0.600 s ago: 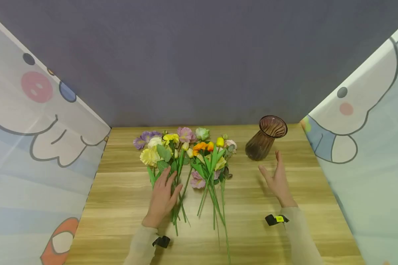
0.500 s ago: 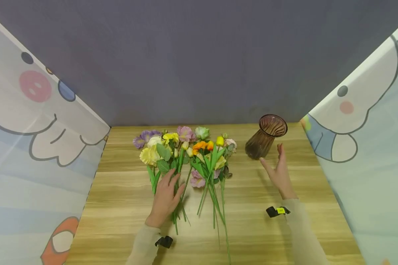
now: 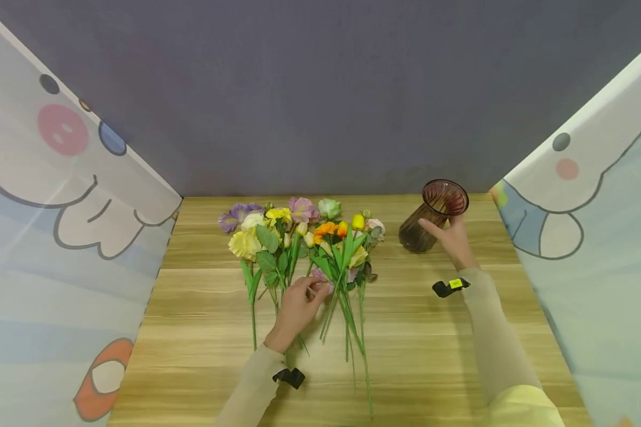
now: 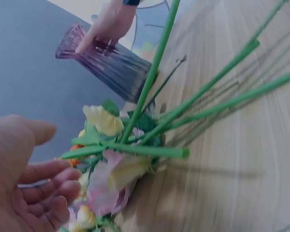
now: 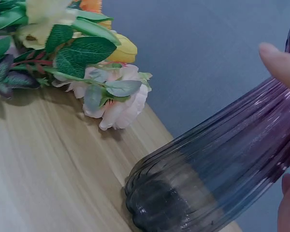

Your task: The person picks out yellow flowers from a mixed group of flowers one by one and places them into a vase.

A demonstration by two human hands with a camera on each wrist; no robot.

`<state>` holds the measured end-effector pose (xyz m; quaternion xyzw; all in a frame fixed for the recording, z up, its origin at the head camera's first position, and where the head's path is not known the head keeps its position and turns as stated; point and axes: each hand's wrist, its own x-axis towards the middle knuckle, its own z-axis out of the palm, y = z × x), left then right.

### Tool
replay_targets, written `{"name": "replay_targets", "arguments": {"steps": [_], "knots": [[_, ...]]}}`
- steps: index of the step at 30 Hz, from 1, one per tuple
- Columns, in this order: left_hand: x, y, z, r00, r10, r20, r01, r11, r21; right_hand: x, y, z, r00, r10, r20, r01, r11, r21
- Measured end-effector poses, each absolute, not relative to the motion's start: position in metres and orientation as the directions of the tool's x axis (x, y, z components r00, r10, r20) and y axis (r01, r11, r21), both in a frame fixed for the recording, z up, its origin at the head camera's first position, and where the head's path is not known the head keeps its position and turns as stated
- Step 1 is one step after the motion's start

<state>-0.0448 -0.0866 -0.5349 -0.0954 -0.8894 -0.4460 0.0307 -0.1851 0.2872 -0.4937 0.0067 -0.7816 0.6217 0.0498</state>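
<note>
My right hand (image 3: pixel 456 242) holds a ribbed purple glass vase (image 3: pixel 419 228) just below its flared rim, thumb on the near side and fingers behind. The vase stands at the table's back right, and the left wrist view shows this grip from the side. My left hand (image 3: pixel 295 307) hovers over the stems of two flower bunches, close to a pink flower (image 4: pixel 104 188). Its fingers are loosely bent, the thumb apart, with nothing held between them in the left wrist view. The right bunch has an orange flower (image 3: pixel 326 229) and a yellow tulip (image 3: pixel 358 222).
A yellow carnation-like bloom (image 3: pixel 244 244) and purple flowers (image 3: pixel 238 216) lie in the left bunch. Long green stems (image 3: pixel 367 373) stretch toward the front of the wooden table (image 3: pixel 416 356). A grey wall (image 3: pixel 320 107) rises behind, with cartoon-printed sheets on both sides.
My right hand has moved forward to the vase and taken hold of its neck. The left hand has shifted right, from the left bunch's stems toward the pink flower.
</note>
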Motion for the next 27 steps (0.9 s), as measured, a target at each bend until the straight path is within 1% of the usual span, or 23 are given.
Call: {"name": "replay_targets", "arguments": {"steps": [4,7,10,14,19,23,27], "knots": [[-0.048,-0.08,-0.533,-0.986,0.139,0.089,0.155,0.592,0.791,-0.198,0.288,-0.504,-0.993,0.074,0.089,-0.073,0.203,-0.976],[-0.05,-0.075,-0.532,-0.985,0.143,0.093,0.161,0.6,0.784,-0.203,0.288,-0.507,-0.986,0.101,0.132,-0.114,0.165,-0.98],[-0.051,-0.071,-0.534,-0.985,0.14,0.105,0.169,0.61,0.774,-0.203,0.287,-0.508,-0.977,0.122,0.178,-0.167,0.095,-0.981],[-0.054,-0.066,-0.537,-0.986,0.141,0.091,0.161,0.638,0.753,-0.201,0.286,-0.509,-0.968,0.155,0.2,-0.198,0.03,-0.98],[-0.058,-0.06,-0.54,-0.988,0.148,0.036,0.129,0.685,0.717,-0.198,0.288,-0.512,-0.965,0.179,0.19,-0.178,0.08,-0.981],[-0.061,-0.057,-0.541,-0.989,0.144,-0.014,0.089,0.679,0.729,-0.2,0.289,-0.513,-0.967,0.182,0.176,-0.157,0.113,-0.981],[-0.062,-0.056,-0.544,-0.99,0.139,-0.03,0.073,0.68,0.73,-0.2,0.289,-0.515,-0.969,0.194,0.153,-0.136,0.102,-0.986]]}}
